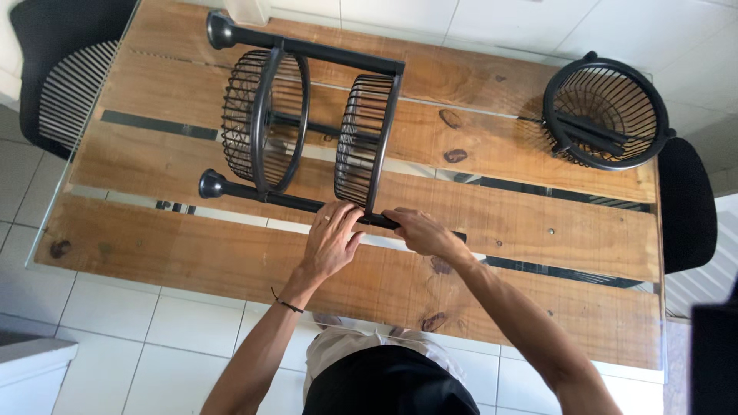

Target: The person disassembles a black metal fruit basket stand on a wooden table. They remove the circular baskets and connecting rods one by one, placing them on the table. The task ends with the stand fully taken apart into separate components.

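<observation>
Seen from the head camera, a wooden plank table (231,261) under a glass top is set on a white tiled floor (154,338), with dark chairs (61,69) at its ends. A black wire basket rack (307,131) is laid on its side across the planks. Its near pole (261,197) is gripped by the left hand (332,238) and the right hand (419,230), both curled closed around it. A separate round basket (605,114) is placed well apart, near the far right corner.
</observation>
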